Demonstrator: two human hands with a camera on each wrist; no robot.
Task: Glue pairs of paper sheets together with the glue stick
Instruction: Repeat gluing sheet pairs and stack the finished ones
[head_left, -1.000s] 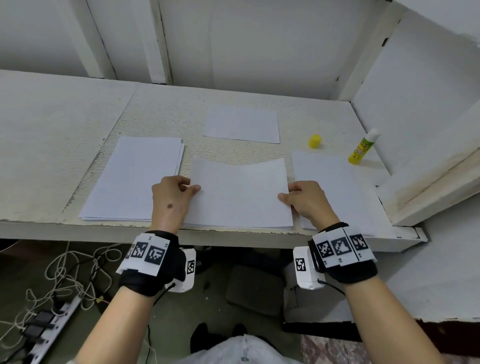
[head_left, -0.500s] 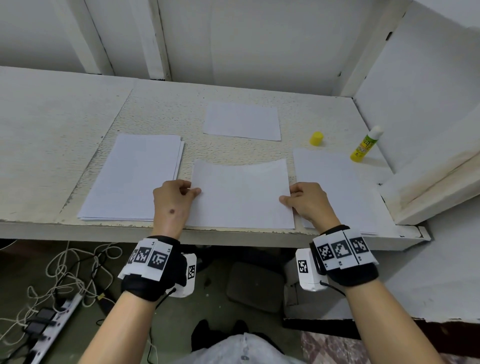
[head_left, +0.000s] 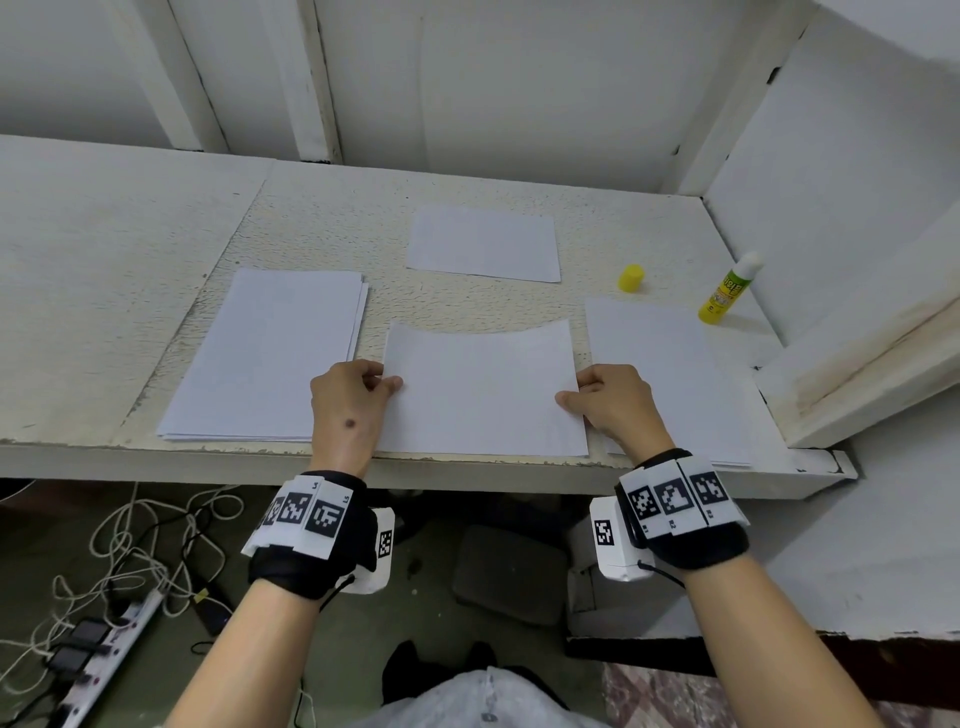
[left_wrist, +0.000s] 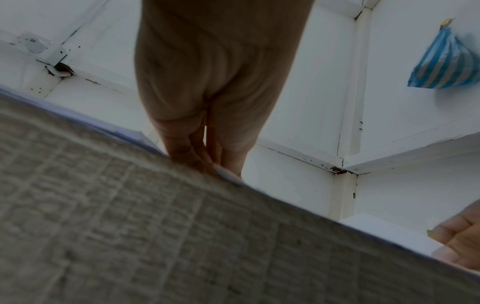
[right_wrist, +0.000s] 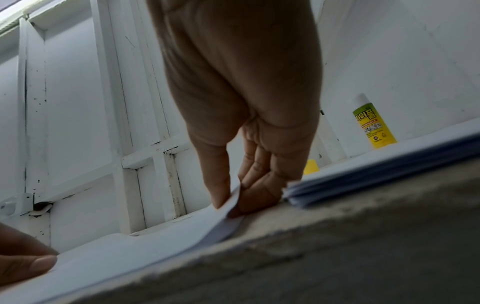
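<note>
A white sheet (head_left: 483, 389) lies at the front middle of the shelf, its far edge bowed down in the middle. My left hand (head_left: 358, 389) pinches its left edge and my right hand (head_left: 597, 397) pinches its right edge. In the right wrist view the right hand (right_wrist: 233, 197) has its thumb on top and its fingers under the lifted paper edge (right_wrist: 228, 205). In the left wrist view the left hand (left_wrist: 207, 156) meets the sheet edge (left_wrist: 228, 174). The uncapped glue stick (head_left: 727, 291) stands at the far right, with its yellow cap (head_left: 631, 278) to its left.
A stack of sheets (head_left: 270, 353) lies to the left, another stack (head_left: 670, 379) to the right, and a single sheet (head_left: 483, 244) further back. A slanted white board (head_left: 857, 374) bounds the right end. Cables and a power strip (head_left: 104, 649) lie on the floor below.
Both hands and the pinched sheet have hardly moved; only the head camera's view has shifted a little.
</note>
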